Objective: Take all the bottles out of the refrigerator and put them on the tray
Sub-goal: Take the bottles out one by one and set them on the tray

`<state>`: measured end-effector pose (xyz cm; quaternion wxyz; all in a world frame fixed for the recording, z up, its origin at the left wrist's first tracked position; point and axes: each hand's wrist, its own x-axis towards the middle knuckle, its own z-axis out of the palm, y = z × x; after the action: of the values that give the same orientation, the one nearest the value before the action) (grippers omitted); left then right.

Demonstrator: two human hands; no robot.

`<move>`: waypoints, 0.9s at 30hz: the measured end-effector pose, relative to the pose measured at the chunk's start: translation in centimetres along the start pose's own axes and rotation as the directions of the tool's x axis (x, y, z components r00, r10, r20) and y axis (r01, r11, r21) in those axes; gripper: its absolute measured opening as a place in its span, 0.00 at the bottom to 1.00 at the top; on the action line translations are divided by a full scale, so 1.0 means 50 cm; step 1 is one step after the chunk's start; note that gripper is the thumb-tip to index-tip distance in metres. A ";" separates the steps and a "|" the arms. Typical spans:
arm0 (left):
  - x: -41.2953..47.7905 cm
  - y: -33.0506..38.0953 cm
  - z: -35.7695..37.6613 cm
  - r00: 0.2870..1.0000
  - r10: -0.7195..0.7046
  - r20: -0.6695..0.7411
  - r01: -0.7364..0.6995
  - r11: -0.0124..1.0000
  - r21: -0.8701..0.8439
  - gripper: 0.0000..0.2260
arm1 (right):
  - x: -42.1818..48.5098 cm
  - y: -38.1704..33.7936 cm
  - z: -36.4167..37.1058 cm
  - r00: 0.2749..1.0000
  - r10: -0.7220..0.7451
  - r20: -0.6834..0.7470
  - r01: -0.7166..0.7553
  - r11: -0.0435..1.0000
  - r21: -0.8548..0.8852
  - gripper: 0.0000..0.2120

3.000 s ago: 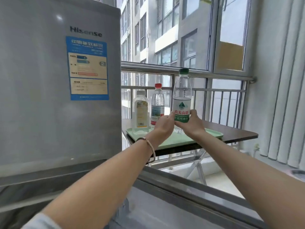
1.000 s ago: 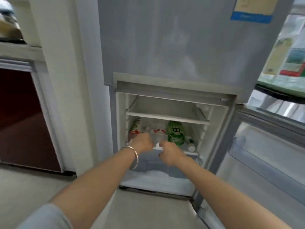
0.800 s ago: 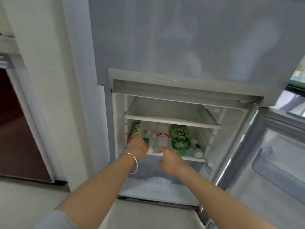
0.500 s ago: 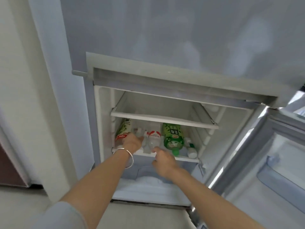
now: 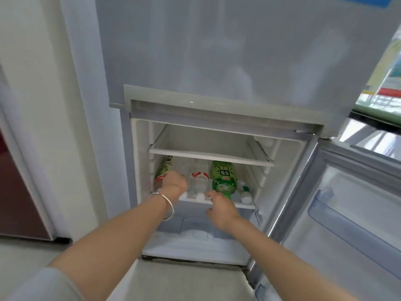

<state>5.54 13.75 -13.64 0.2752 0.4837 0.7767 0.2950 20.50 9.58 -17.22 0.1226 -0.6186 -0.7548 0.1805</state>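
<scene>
Lower fridge (image 5: 217,61) compartment open, door (image 5: 351,213) swung out to the right; top shelf (image 5: 208,153) bare; lower shelf (image 5: 240,205) carrying bottles lying on their sides, caps toward the front. From left to right: a tea bottle (image 5: 163,170) with a green and red label against the left wall; a clear bottle with a red-and-white label (image 5: 200,178); a green bottle (image 5: 223,179); a small clear bottle with a white cap (image 5: 245,193) near the right wall.

Left hand (image 5: 174,181), bracelet (image 5: 166,203) on the wrist, reached into the shelf between the tea bottle and the red-and-white one, fingers curled down and hidden behind the knuckles; touching or gripping a bottle, cannot tell which. Right hand (image 5: 221,207) at the shelf's front edge, below the green bottle, fingers loosely spread and slightly bent, closed on nothing; fingertips just beside a white cap at the edge.

Frost at the bottom of the compartment below the shelf. Corner of a green tray (image 5: 377,109) at the far right edge, behind the fridge, blurred labels of bottles standing on it.
</scene>
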 end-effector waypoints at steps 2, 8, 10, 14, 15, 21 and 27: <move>-0.043 0.009 -0.017 1.000 -0.007 0.001 0.007 1.000 -0.026 0.16 | -0.028 -0.008 -0.015 1.000 -0.022 -0.005 0.022 1.000 0.000 0.24; -0.206 0.079 -0.103 0.992 0.126 0.013 -0.126 0.988 0.087 0.15 | -0.121 -0.022 -0.077 0.999 -0.048 0.003 0.048 0.999 0.018 0.32; -0.256 0.111 -0.134 0.979 0.197 -0.062 -0.189 0.975 0.115 0.16 | -0.143 -0.022 -0.096 0.998 -0.065 0.003 0.065 0.997 0.039 0.37; -0.385 0.190 -0.181 0.904 0.359 -0.232 -0.322 0.929 0.182 0.18 | -0.213 -0.012 -0.149 0.997 -0.069 -0.032 0.072 0.993 0.094 0.44; -0.416 0.214 -0.187 0.887 0.394 -0.242 -0.347 0.913 0.215 0.18 | -0.223 -0.006 -0.160 0.996 -0.068 -0.055 0.073 0.992 0.101 0.45; -0.592 0.368 -0.195 0.669 0.663 -0.335 -0.547 0.745 0.382 0.18 | -0.372 0.028 -0.277 0.941 -0.009 -0.338 0.121 0.942 0.313 0.36; -0.695 0.509 -0.203 0.467 0.777 -0.423 -0.733 0.607 0.307 0.23 | -0.474 0.052 -0.431 0.860 -0.033 -0.508 0.221 0.923 0.314 0.29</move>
<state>26.53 -10.86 16.58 -0.1228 0.6887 0.5368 0.4717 36.47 -10.55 2.06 0.4349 -0.5585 -0.6917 0.1436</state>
